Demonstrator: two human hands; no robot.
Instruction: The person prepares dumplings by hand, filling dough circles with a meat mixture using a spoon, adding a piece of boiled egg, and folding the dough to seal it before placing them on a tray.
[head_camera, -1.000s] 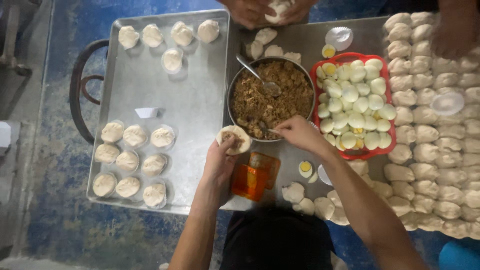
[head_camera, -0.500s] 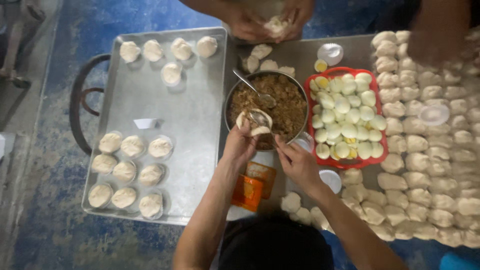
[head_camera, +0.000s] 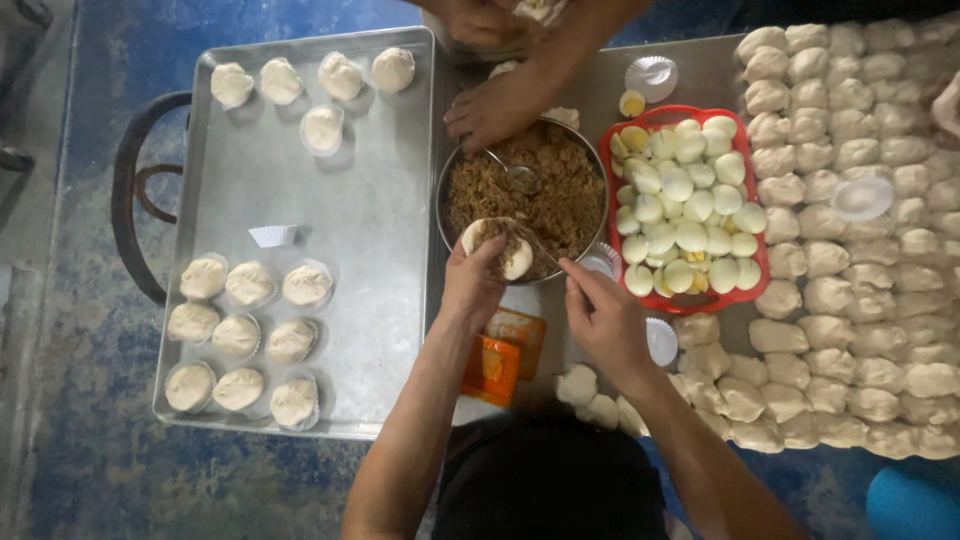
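A worn blue floor shows around a low grey work surface, and on its left side lies a big metal tray (head_camera: 380, 200) with finished buns (head_camera: 250, 320) in paper cups grouped at the near end and a few more along the far edge. In the middle stands a round metal bowl (head_camera: 590, 160) of brown minced filling (head_camera: 540, 195) with a spoon (head_camera: 515, 178) lying in it, and just beside it a red basket (head_camera: 755, 275) of halved boiled eggs (head_camera: 685, 205); rows of raw dough balls (head_camera: 850, 200) cover the right side. The left hand (head_camera: 472, 290) is cupped half closed around a flattened dough round (head_camera: 500, 245), held over the near rim of the bowl, with a dab of filling already sitting on it. The right hand (head_camera: 600, 315) hangs just beside it, its fingers pinched together near the dough; something thin seems to lie between them, but I cannot tell what. To my eye the filling step is in hand. The next move would call for topping up the round without crowding its edge, so the dough can be gathered shut, and a paper cup (head_camera: 660, 340) waits by the right wrist. Another person's hands (head_camera: 500, 100) work at the far side of the bowl.
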